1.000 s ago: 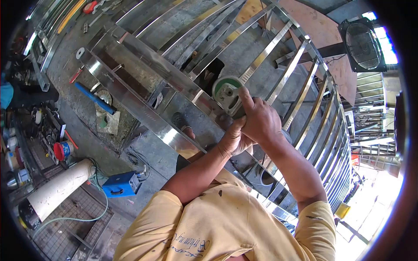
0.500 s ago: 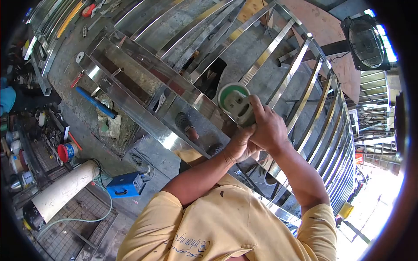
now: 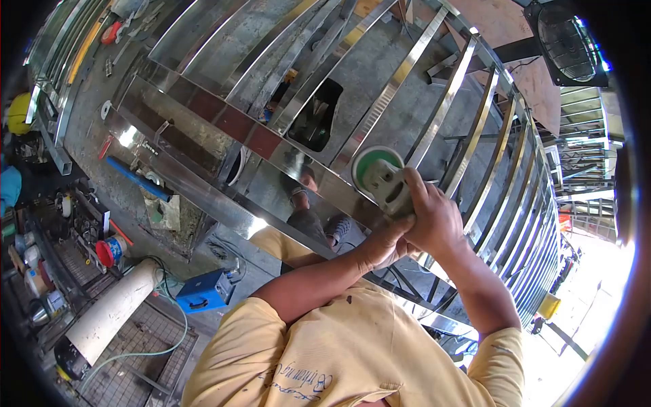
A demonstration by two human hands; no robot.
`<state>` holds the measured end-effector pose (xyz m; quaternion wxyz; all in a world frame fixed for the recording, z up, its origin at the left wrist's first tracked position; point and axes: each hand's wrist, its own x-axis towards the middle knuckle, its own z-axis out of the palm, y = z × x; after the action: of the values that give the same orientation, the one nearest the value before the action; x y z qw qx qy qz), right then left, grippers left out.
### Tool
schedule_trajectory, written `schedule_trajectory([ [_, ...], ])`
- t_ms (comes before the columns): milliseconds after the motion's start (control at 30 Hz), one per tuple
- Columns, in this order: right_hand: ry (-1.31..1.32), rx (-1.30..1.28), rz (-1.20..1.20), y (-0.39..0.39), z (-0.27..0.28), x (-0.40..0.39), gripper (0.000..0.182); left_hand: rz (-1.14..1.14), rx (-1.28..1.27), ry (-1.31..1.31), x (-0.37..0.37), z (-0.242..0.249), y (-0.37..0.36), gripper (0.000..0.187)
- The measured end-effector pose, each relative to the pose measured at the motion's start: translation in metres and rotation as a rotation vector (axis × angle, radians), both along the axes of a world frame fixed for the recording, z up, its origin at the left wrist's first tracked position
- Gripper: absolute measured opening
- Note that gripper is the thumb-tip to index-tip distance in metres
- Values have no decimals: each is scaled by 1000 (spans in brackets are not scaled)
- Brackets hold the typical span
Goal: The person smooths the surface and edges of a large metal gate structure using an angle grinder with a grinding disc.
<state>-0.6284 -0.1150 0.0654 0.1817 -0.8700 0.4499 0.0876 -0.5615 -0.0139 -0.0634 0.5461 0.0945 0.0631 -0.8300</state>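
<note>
Both arms reach forward and up from the yellow shirt [image 3: 339, 359], forearms converging on one tool. Right hand [image 3: 434, 220] wraps the body of the grinder [image 3: 386, 183] from above, index finger laid along the housing toward the disc. Left hand [image 3: 383, 247] sits just under and behind the right, closed around the rear of the tool; its fingers are mostly covered by the right hand, so the exact grip there is unclear.

Grinder's green-rimmed disc [image 3: 374, 166] faces the camera, sitting at the upper edge of the long polished steel beam [image 3: 224, 129] of the gate frame [image 3: 475, 102]. Whether the disc actually touches the metal can't be told from this angle. Tool's rear end and any cable are hidden by the hands.

Disc is just ahead of the right fingertips, up and left of both hands. The beam shows a mirror reflection of feet below the hands. Slats of the frame run off to the upper right; the far end is blown out by daylight.

Floor to the left: blue box [image 3: 203, 290], white pipe [image 3: 112, 312], blue-handled tool [image 3: 139, 180], red-lidded can [image 3: 108, 251]. Fan [image 3: 566, 41] top right, partly cut off by the lens edge.
</note>
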Motion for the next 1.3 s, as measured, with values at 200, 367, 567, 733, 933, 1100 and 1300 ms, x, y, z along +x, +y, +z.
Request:
schedule_trajectory([
  [200, -152, -10, -55, 5, -5, 2, 86, 19, -18, -139, 18, 9, -1, 67],
  [367, -89, 65, -53, -8, -15, 37, 87, 145, 126, -128, 39, 16, -14, 64],
  [567, -16, 37, -7, -14, -6, 54, 88, 196, 107, -70, 51, 32, -21, 70],
  [733, -68, -23, -164, -20, -12, 59, 87, 106, 55, -95, 53, 12, -39, 61],
  [933, -16, 39, -51, -10, -10, 47, 87, 191, 80, -107, 43, 18, -26, 61],
  [1100, -50, -10, -104, -18, -10, 52, 88, 100, 20, -105, 50, 9, -32, 65],
  [1300, -48, 28, -64, -16, -9, 52, 86, 127, 61, -136, 54, 14, -22, 76],
])
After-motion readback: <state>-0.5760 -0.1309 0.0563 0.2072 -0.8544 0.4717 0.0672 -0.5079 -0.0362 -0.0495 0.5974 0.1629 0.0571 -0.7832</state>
